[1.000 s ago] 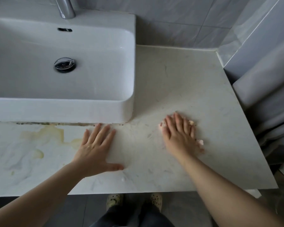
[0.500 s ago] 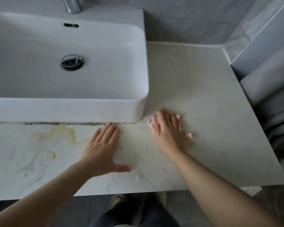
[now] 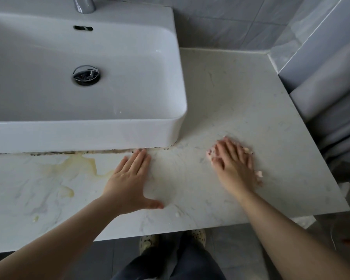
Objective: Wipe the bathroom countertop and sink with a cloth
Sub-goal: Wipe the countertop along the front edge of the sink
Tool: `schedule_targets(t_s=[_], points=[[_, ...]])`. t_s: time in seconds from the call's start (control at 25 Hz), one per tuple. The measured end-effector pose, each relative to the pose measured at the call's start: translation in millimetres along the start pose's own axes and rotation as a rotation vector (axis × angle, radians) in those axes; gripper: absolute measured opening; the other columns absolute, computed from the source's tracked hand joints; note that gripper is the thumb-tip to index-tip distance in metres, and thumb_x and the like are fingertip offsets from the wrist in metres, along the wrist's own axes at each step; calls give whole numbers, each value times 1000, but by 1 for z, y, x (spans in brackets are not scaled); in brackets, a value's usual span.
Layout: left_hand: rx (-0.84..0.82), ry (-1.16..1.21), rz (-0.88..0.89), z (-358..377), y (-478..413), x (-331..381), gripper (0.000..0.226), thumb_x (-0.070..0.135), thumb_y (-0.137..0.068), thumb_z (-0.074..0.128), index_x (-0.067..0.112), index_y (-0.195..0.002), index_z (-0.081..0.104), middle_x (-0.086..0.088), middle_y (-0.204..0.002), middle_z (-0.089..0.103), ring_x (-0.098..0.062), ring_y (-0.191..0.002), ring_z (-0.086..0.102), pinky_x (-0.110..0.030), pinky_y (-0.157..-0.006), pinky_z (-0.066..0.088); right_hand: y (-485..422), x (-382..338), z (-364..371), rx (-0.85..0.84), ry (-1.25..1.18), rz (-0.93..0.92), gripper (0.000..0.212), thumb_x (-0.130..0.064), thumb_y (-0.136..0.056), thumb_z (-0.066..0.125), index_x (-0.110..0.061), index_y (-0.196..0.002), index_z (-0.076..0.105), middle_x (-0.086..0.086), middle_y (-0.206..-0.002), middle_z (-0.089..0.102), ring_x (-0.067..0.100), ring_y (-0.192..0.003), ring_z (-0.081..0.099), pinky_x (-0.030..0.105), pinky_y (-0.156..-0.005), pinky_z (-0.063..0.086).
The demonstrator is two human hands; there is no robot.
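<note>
Guessing under halfway, tbh. Leaving the yellowish dried stain [image 3: 77,165] at the left not yet wiped, plus dark grime [image 3: 69,152] along the base of the white rectangular ceramic sink [image 3: 171,130]. Resting the left hand [image 3: 129,178] flat and empty, fingers straight, on the pale marble-look countertop [image 3: 240,93]. Pressing the small pale pink cloth [image 3: 258,174] under the flat-fingered right hand [image 3: 233,164], right of the sink, beside faint wet swirls [image 3: 176,172].
</note>
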State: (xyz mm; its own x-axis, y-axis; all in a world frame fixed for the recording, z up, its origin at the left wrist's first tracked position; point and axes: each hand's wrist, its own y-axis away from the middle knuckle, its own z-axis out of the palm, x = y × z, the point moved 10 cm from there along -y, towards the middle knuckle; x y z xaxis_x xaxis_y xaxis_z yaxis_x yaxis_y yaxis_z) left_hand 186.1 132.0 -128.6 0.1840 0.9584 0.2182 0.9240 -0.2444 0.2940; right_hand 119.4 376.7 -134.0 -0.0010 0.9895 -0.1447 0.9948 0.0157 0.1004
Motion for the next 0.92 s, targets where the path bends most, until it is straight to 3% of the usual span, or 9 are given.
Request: schedule_targets(t_s=[0.08,0.2,0.28,0.4,0.52,0.6,0.76,0.84,0.92], points=[[-22,-7,3,2,-1,1,147,100,-32,12,10,-146,-14,0,-149,-29,-15,-135,-31,-32,-111,-17,18,-20,0,52,-5,82,66,-50,-84,5,-36,-147,22,-9,-158,11,20,-146,9,47,-115,2],[-64,-31,28,3,-1,1,141,93,-38,19,9,-144,-19,-4,-148,-32,-16,-133,-34,-32,-112,-18,86,-105,19,46,-19,-253,53,-50,-97,14,-33,-137,45,-6,-147,41,24,-137,36,49,-110,18],[-112,-58,55,5,0,0,143,95,-38,27,10,-139,-28,-3,-140,-39,-17,-130,-37,-33,-111,-18,86,-99,22,-7,21,-360,54,-51,-98,11,-33,-135,46,-7,-145,44,23,-134,40,48,-108,22],[-152,-80,56,5,1,0,139,94,-35,26,12,-129,-35,-4,-137,-41,-20,-129,-39,-33,-110,-19,35,11,5,27,61,-4,60,-51,-93,4,-34,-146,27,-4,-156,21,23,-143,19,50,-113,13],[-163,-75,42,6,0,3,144,92,-41,38,10,-140,-27,-3,-142,-38,-17,-130,-37,-33,-111,-17,32,74,-7,49,-65,359,54,-46,-96,10,-34,-148,20,-3,-159,9,24,-145,7,53,-115,5],[-160,-60,30,6,-1,2,143,88,-46,49,10,-142,-24,-1,-141,-38,-15,-130,-36,-32,-111,-17,50,13,-6,117,-20,184,58,-44,-91,14,-28,-143,34,4,-155,26,29,-142,22,54,-112,13],[-133,-51,33,3,-1,4,148,95,-31,28,12,-144,-21,-3,-146,-34,-14,-131,-35,-29,-108,-17,110,-122,21,45,-1,-412,47,-44,-99,20,-30,-137,44,-2,-145,44,26,-134,40,48,-107,19],[-141,-38,33,2,-1,4,151,98,-26,22,12,-144,-20,0,-142,-36,-13,-131,-35,-29,-108,-17,86,-92,17,25,36,-405,53,-48,-99,8,-33,-140,39,-5,-149,38,24,-137,37,47,-112,19],[-137,-29,27,2,0,3,153,100,-24,19,13,-145,-18,2,-140,-36,-12,-130,-35,-28,-109,-16,55,-23,13,33,64,-198,65,-53,-93,-6,-35,-145,27,-6,-156,24,21,-143,22,47,-116,14]])
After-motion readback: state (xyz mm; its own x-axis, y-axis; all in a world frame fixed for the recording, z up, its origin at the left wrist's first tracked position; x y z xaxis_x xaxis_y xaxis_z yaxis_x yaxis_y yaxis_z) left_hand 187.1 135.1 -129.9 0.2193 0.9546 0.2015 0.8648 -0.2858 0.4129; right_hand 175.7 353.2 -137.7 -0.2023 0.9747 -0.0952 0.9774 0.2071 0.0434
